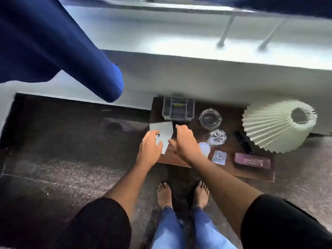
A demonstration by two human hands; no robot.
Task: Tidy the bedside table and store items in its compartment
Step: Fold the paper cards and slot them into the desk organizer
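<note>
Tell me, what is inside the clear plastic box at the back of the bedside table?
The clear plastic box shows dark divided compartments and a small yellow patch through its lid. The picture is too blurred to name the contents.

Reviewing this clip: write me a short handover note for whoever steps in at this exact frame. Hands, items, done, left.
Left hand: fingers closed on the near edge of the pale paper sheet at the table's left end.
Right hand: over the sheet's right side; grip not clear.
Still on the bedside table: clear plastic organiser box, round glass dish, faceted glass piece, small square packet, maroon case, black object, pleated lamp shade.
Done: nothing visibly stored.
Left: clear the items; the compartment is not in view.
</note>
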